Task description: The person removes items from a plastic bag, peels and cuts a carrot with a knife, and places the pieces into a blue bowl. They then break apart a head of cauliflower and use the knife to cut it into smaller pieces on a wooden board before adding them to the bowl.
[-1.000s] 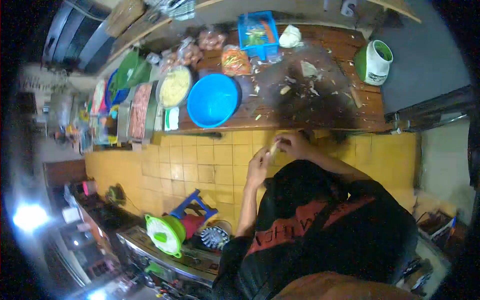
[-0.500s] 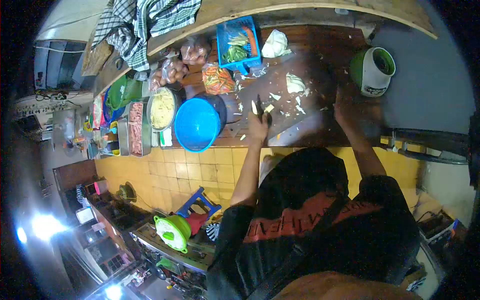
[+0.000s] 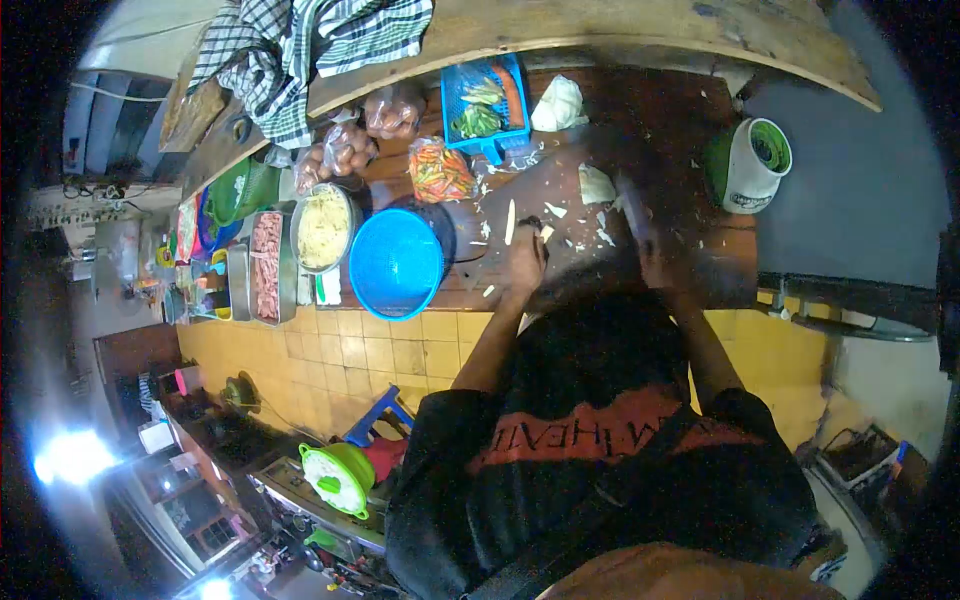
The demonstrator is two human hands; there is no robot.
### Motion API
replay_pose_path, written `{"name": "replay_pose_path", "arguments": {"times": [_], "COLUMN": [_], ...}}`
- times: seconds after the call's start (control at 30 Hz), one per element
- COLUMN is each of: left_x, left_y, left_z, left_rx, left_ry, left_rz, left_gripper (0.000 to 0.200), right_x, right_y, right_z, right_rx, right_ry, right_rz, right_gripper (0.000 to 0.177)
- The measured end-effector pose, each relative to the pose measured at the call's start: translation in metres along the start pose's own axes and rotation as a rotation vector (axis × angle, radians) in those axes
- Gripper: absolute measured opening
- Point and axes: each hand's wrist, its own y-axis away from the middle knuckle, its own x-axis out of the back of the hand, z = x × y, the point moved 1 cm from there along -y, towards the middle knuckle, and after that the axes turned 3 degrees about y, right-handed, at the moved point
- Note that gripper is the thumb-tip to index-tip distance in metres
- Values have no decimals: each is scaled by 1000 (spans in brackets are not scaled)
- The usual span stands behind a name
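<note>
My left hand (image 3: 527, 262) rests on the dark cutting surface (image 3: 560, 265), its fingers closed around a small pale vegetable piece (image 3: 547, 233). A longer pale strip (image 3: 510, 222) sticks up beside those fingers. In my right hand (image 3: 654, 265), blurred by motion, is a knife (image 3: 632, 207), its broad blade pointing away from me. Left of the blade lies a pale cabbage chunk (image 3: 597, 185). White shreds (image 3: 605, 238) are scattered between and around the hands.
Left of my hands stands a blue basket (image 3: 396, 265), near a bowl of pale shreds (image 3: 325, 228) and a tray of meat (image 3: 266, 265). Behind are a bag of cut carrots (image 3: 440, 170), a blue vegetable basket (image 3: 486, 105) and a whitish bundle (image 3: 558, 105). A white-green container (image 3: 752, 180) stands right.
My right hand has moved left and closer to me, and the knife blade now shows beside the cabbage chunk. My left hand stays near the same place. The view has shifted slightly.
</note>
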Motion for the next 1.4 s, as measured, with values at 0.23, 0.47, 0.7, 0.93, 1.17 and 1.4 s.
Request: {"name": "replay_pose_path", "arguments": {"times": [0.23,0.47,0.7,0.93,1.17,1.4], "left_x": [-6,-18,-46,-24,-22,-53], "left_y": [1,-4,-6,1,2,8], "left_z": [0,-13,-59,-24,-24,-63], "left_rx": [-234,-145,-202,-230,-272,-300], "left_ry": [120,-128,93,93,138,-124], "left_rz": [-35,-34,24,74,85,53], "left_gripper": [15,23,30,30,27,32], "right_x": [-38,-36,-110,-165,-96,-136], "right_y": [8,1,8,43,13,37], "right_z": [-79,-93,-51,-4,-60,-30], "right_rx": [99,3,-33,534,122,515], "right_ry": [-19,138,268,404,281,433], "right_rz": [-280,-672,-749,-295,-699,-178], "right_gripper": [29,44,41,36,47,42]}}
